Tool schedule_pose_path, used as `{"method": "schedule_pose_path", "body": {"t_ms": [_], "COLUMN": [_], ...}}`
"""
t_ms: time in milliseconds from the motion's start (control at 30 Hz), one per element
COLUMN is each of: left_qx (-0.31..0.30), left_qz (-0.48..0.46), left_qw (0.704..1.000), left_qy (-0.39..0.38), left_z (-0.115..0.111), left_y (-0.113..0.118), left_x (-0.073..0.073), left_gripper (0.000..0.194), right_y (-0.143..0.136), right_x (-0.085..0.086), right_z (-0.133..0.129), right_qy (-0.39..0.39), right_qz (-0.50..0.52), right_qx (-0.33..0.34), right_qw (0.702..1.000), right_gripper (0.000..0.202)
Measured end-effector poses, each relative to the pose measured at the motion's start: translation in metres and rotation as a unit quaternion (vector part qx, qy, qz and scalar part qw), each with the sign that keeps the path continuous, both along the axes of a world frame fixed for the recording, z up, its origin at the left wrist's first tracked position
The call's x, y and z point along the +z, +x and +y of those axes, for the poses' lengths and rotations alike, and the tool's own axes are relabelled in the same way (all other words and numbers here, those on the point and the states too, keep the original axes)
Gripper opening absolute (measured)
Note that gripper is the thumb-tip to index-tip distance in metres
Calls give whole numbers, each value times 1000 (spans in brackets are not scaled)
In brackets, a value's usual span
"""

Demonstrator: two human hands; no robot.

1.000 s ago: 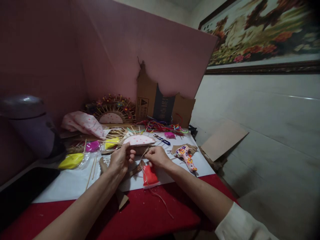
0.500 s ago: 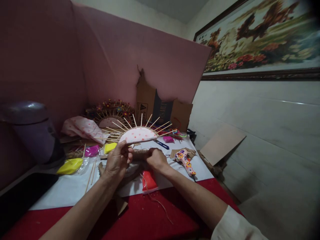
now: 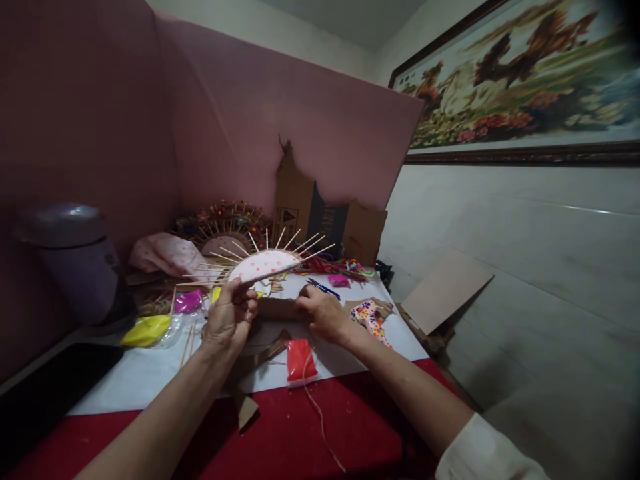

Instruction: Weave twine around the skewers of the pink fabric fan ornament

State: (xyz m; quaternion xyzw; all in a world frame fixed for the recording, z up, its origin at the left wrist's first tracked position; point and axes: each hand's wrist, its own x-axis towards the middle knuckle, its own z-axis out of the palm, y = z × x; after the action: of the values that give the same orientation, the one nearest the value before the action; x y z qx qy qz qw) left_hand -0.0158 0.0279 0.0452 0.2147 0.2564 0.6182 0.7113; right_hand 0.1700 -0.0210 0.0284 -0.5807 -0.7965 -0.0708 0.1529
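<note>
My left hand (image 3: 231,315) is closed on the lower left edge of a half-round piece covered in pink-spotted fabric (image 3: 265,265). Thin wooden sticks fan out from its curved rim, and it is tilted with its right end higher. My right hand (image 3: 323,312) is closed, fingertips pinching the right end of a brown cardboard piece (image 3: 277,309) just below the half-round; part of its grip is hidden. In front lies a red packet (image 3: 301,362) with a strand of twine (image 3: 320,413) trailing over it. Cardboard scraps (image 3: 270,350) lie near my left wrist.
A flower-patterned glue gun (image 3: 370,320) lies right of my right hand, with blue-handled scissors (image 3: 324,288) behind. Left are a yellow packet (image 3: 146,331), a magenta packet (image 3: 189,301) and a purple bottle (image 3: 83,267). Torn cardboard (image 3: 295,207) stands at the back.
The half-round piece has moved slightly left and tilted, right end up. My right hand has shifted a little to the right, showing more of the cardboard. The view has turned slightly.
</note>
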Motion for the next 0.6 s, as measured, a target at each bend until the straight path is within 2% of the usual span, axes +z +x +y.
{"method": "schedule_pose_path", "body": {"t_ms": [133, 267, 433, 600], "left_qx": [16, 31, 45, 43], "left_qz": [-2, 0, 12, 35], "left_qw": [1000, 999, 997, 995], "left_qy": [-13, -34, -66, -86], "left_z": [3, 6, 12, 20], "left_y": [0, 0, -2, -4], "left_x": [0, 0, -8, -17], "left_gripper": [4, 6, 7, 8], "right_y": [1, 0, 0, 8], "right_x": [-1, 0, -9, -8], "right_z": [5, 5, 12, 10], "right_qy": [13, 22, -35, -49], "right_qz": [11, 21, 46, 63], "right_qx": [-17, 8, -30, -29], "right_qw": [1000, 1000, 998, 996], "right_gripper": [28, 29, 58, 59]}}
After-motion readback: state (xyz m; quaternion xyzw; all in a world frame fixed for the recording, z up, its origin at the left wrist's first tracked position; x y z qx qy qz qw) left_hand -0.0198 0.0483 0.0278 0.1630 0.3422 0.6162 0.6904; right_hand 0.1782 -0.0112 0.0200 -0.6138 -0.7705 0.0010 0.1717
